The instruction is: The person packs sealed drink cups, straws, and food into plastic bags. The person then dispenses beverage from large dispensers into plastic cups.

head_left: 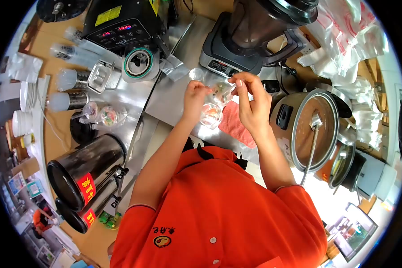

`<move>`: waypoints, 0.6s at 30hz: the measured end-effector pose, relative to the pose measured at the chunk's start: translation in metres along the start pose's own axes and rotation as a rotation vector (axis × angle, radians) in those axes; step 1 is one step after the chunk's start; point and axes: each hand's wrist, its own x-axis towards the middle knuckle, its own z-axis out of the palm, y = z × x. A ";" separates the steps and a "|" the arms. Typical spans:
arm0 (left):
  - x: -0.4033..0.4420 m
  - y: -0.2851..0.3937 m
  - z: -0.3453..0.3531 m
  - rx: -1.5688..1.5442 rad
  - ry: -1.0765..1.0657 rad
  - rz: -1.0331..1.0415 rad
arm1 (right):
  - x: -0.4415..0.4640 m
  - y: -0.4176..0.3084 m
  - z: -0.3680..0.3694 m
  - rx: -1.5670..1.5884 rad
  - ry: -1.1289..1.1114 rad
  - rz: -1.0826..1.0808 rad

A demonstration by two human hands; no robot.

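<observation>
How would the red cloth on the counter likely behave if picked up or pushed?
The red cloth would probably hang floppy, since it looks like soft, fuzzy fabric. Pushed, it would likely bunch rather than roll, as it lies spread on the metal counter.

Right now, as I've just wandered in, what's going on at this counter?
A person in a red shirt is busy over a steel counter. The left hand and right hand are raised at a see-through plastic thing, perhaps a bag; how firmly either grips it is unclear. Just below it in view, a clear cup sits beside a red cloth. A blender is ahead; to the right, a ladle rests in a pot of brown contents.
</observation>
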 end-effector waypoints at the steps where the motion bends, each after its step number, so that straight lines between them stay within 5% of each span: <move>1: -0.005 0.011 0.008 0.003 0.000 0.007 | 0.003 0.000 -0.002 -0.024 0.018 -0.008; 3: -0.019 0.026 0.029 1.021 -0.013 0.487 | 0.005 -0.002 -0.009 -0.019 0.063 -0.015; 8: -0.004 0.003 0.033 1.343 0.042 0.645 | 0.003 0.011 0.000 0.070 0.033 0.042; 10: -0.006 0.004 0.023 0.377 0.120 0.015 | 0.003 0.014 0.005 0.075 -0.020 0.080; 11: -0.009 0.005 0.015 0.384 0.116 0.009 | 0.002 0.016 0.010 0.084 -0.044 0.114; 13: -0.008 0.004 -0.001 -0.342 0.070 -0.202 | 0.002 0.031 0.023 0.080 -0.049 0.087; 18: -0.012 0.004 -0.005 -0.263 -0.051 -0.139 | 0.004 0.088 0.055 -0.108 -0.223 0.173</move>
